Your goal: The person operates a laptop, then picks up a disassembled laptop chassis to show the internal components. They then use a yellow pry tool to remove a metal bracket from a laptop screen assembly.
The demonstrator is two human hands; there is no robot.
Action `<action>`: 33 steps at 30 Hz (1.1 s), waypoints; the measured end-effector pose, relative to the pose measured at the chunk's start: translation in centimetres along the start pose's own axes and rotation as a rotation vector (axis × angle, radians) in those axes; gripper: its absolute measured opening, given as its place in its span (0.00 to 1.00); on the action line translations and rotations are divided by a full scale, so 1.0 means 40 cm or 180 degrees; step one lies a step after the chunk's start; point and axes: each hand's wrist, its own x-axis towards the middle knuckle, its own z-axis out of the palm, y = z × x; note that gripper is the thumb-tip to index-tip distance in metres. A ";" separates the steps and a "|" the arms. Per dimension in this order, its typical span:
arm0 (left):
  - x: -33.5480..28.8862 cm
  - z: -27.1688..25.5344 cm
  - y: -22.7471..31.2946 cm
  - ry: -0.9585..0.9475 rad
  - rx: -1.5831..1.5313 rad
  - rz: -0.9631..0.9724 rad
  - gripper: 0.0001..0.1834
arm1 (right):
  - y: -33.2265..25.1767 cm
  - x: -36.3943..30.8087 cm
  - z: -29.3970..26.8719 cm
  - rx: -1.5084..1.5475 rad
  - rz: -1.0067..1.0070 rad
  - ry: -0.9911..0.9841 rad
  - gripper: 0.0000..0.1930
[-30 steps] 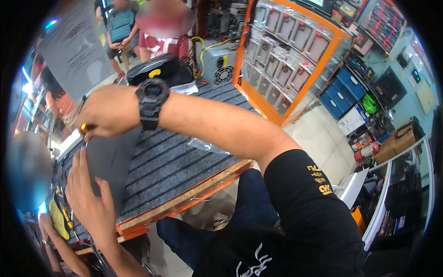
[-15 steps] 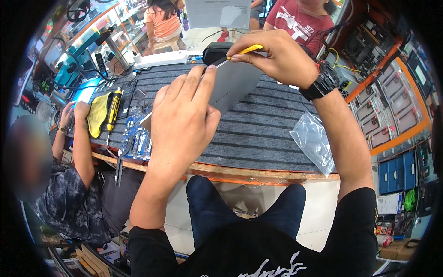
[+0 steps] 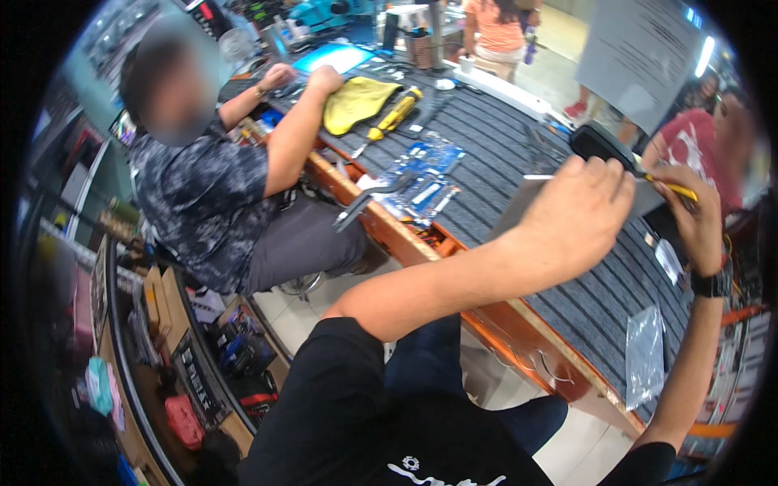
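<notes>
A flat grey panel like a laptop lid (image 3: 519, 204) stands tilted over the ribbed mat. My left hand (image 3: 579, 215) is closed over its upper edge, fingers curled, and covers much of it. By that edge my right hand (image 3: 693, 212) pinches a slim tool with a yellow handle (image 3: 683, 192). The tool's tip lies near the left fingertips; whether it touches the edge I cannot tell. Just beyond the hands is a black oblong case (image 3: 600, 146). To the left of the panel lie blue circuit boards (image 3: 429, 166), with dark tweezers (image 3: 373, 198) jutting over the table edge.
A yellow cloth (image 3: 355, 105) and a yellow screwdriver (image 3: 397, 113) lie farther left. Beside them a co-worker's hands (image 3: 324, 79) rest near a bright blue-white sheet (image 3: 334, 57). A clear plastic bag (image 3: 645, 356) is near the front edge at right. Loaded shelves (image 3: 186, 356) stand lower left.
The view has swung left, bringing the co-worker and shelves further in and shifting my hands to the right. Both hands keep hold, the left fingers now more curled over the panel's edge.
</notes>
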 end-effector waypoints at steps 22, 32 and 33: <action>-0.005 0.019 0.002 0.0306 0.0216 0.0090 0.27 | 0.101 -0.030 -0.026 -0.0151 0.0190 -0.0290 0.08; -0.004 0.030 -0.002 0.0289 0.0120 0.0109 0.29 | 0.125 -0.040 -0.031 -0.0046 0.0431 -0.0263 0.08; -0.002 0.024 -0.001 0.0255 0.0098 0.0092 0.30 | 0.117 -0.040 -0.030 -0.0073 0.0392 -0.0233 0.08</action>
